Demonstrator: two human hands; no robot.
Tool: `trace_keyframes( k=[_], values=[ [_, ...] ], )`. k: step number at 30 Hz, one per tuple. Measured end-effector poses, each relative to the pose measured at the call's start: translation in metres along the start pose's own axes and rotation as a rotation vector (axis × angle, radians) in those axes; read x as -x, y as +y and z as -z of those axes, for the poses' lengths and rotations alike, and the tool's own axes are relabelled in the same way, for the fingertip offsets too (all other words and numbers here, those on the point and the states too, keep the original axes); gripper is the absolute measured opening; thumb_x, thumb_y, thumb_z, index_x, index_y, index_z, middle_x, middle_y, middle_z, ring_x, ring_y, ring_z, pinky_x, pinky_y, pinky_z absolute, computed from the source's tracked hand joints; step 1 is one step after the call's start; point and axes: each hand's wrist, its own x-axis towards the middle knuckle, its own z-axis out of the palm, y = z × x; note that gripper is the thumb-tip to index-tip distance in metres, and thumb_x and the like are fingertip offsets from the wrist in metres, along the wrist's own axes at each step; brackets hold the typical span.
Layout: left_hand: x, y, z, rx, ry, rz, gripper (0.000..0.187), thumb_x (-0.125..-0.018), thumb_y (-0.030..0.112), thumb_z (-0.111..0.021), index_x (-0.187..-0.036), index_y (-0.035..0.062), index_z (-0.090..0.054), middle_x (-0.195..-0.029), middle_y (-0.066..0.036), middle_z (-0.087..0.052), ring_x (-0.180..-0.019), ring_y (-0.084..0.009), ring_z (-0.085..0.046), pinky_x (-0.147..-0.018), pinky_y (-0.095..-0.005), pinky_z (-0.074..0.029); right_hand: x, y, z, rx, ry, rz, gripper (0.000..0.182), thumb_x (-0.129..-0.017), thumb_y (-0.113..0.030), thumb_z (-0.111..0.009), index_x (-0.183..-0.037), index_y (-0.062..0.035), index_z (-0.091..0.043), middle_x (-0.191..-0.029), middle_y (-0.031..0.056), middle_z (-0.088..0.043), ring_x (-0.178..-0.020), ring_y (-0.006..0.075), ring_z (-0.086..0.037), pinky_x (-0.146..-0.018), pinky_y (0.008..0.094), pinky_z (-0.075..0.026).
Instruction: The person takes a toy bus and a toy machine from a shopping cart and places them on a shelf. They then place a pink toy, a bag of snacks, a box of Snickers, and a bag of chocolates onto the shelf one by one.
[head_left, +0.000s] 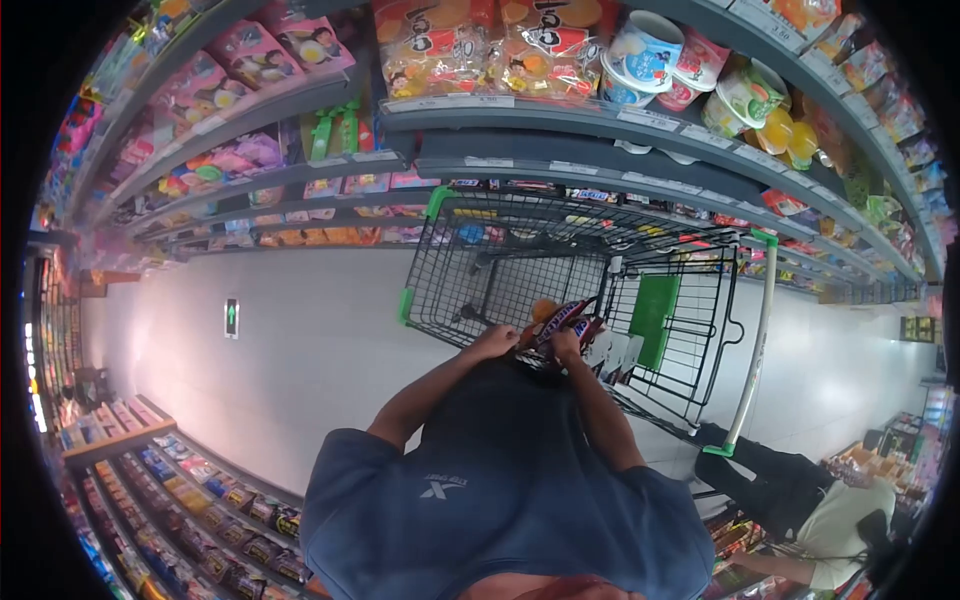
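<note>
My right hand [567, 346] is closed on dark-wrapped Snickers bars [566, 316], held over the near side of the shopping cart [655, 320]. To its left, my left hand [496, 341] has its fingers curled at the cart's near rim. What it grips, if anything, is too small to make out. Between the two hands shows an orange-brown round item [543, 309], partly covered by the bars. The cart is black wire with green corners and a green panel.
Shelves [560, 118] of packaged snacks and cups [643, 55] run beyond the cart. Behind me on the left stands a low rack [220, 500] of packets. Another person [840, 520] is at the lower right, near the cart handle [757, 350]. A green arrow sign [232, 317] marks the floor.
</note>
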Motion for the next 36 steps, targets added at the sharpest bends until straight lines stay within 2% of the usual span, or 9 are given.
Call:
trace_keyframes(
  k=[2,7,10,14,21,24,26,28,36],
  values=[
    [-0.011,-0.004,-0.001,0.055,-0.007,-0.045,0.026,-0.092,0.025,-0.058,-0.104,0.0035,-0.065,-0.092,-0.011,-0.069,-0.087,-0.0225,-0.066,-0.077,-0.0334,-0.05,-0.003,0.006,0.015,0.323,-0.022,0.269,0.033,-0.082,-0.018,-0.048,-0.097,0.002,-0.069,-0.105,0.0266,-0.064,-0.1,0.0418,-0.062,-0.089,0.0455,-0.048],
    [-0.043,0.0,0.012,0.449,0.228,-0.1,0.042,-0.09,0.027,-0.063,-0.124,0.0038,-0.054,-0.112,-0.012,-0.064,-0.104,-0.0218,-0.061,-0.09,-0.0352,-0.049,0.036,-0.042,0.087,-0.317,-0.081,0.182,0.027,-0.083,-0.02,-0.056,-0.095,0.0011,-0.068,-0.088,0.0168,-0.067,-0.085,0.0267,-0.064,-0.073,0.0368,-0.048],
    [-0.049,0.023,0.05,0.622,0.177,-0.131,0.064,-0.091,0.034,-0.063,-0.142,0.0049,-0.036,-0.145,-0.017,-0.04,-0.131,-0.0274,-0.042,-0.107,-0.0369,-0.036,0.06,-0.082,0.143,-0.507,-0.259,0.126,0.024,-0.08,-0.02,-0.062,-0.09,0.001,-0.067,-0.078,0.0086,-0.066,-0.073,0.0158,-0.064,-0.065,0.028,-0.048],
    [-0.021,0.078,0.107,0.684,0.0,-0.283,0.062,-0.092,0.035,-0.061,-0.141,0.006,-0.038,-0.138,-0.013,-0.046,-0.125,-0.0224,-0.046,-0.101,-0.0356,-0.04,0.079,-0.121,0.197,-0.713,-0.207,0.098,0.027,-0.074,-0.019,-0.068,-0.091,0.0028,-0.065,-0.082,0.0105,-0.068,-0.073,0.019,-0.065,-0.071,0.0287,-0.052],
    [-0.006,0.05,0.12,0.719,-0.265,-0.142,0.06,-0.089,0.025,-0.065,-0.14,0.0074,-0.041,-0.123,-0.005,-0.057,-0.109,-0.015,-0.056,-0.09,-0.0307,-0.046,0.044,-0.119,0.196,-1.462,-0.75,-0.02,0.041,-0.076,-0.011,-0.054,-0.108,0.0132,-0.06,-0.095,0.0252,-0.068,-0.079,0.0297,-0.07,-0.071,0.0363,-0.06],
    [0.023,0.05,0.114,0.936,-0.346,-0.041,0.06,-0.088,0.024,-0.067,-0.14,0.0065,-0.041,-0.125,-0.005,-0.056,-0.111,-0.0152,-0.056,-0.092,-0.0318,-0.047,0.047,-0.117,0.168,-1.716,-0.696,-0.094,0.05,-0.088,-0.029,-0.051,-0.123,0.0067,-0.055,-0.11,0.0237,-0.066,-0.095,0.0345,-0.067,-0.087,0.0489,-0.055],
    [0.044,0.053,0.115,0.669,-0.153,0.195,0.057,-0.087,0.036,-0.066,-0.133,0.0067,-0.052,-0.128,-0.009,-0.056,-0.113,-0.0159,-0.055,-0.094,-0.0295,-0.043,0.055,-0.112,0.145,-1.831,-0.721,-0.035,0.074,-0.091,-0.056,-0.045,-0.14,-0.0012,-0.041,-0.137,0.0203,-0.05,-0.125,0.0376,-0.05,-0.108,0.0534,-0.035],
    [0.012,-0.019,0.08,0.691,-0.203,0.077,0.055,-0.086,0.04,-0.066,-0.127,0.0039,-0.057,-0.129,-0.009,-0.055,-0.113,-0.0152,-0.055,-0.094,-0.029,-0.042,0.06,-0.102,0.127,-1.894,-0.726,-0.038,0.081,-0.09,-0.063,-0.041,-0.144,-0.0018,-0.035,-0.143,0.0204,-0.044,-0.129,0.0392,-0.045,-0.11,0.0537,-0.032],
    [0.056,0.023,0.099,0.96,-0.046,0.037,0.035,-0.091,0.029,-0.062,-0.114,0.0023,-0.065,-0.102,-0.005,-0.068,-0.094,-0.0115,-0.063,-0.083,-0.0265,-0.048,0.08,-0.09,0.075,-1.826,-0.218,-0.031,0.062,-0.098,-0.058,-0.031,-0.135,-0.0104,-0.046,-0.136,0.0082,-0.052,-0.124,0.029,-0.05,-0.107,0.0469,-0.038]
  ],
)
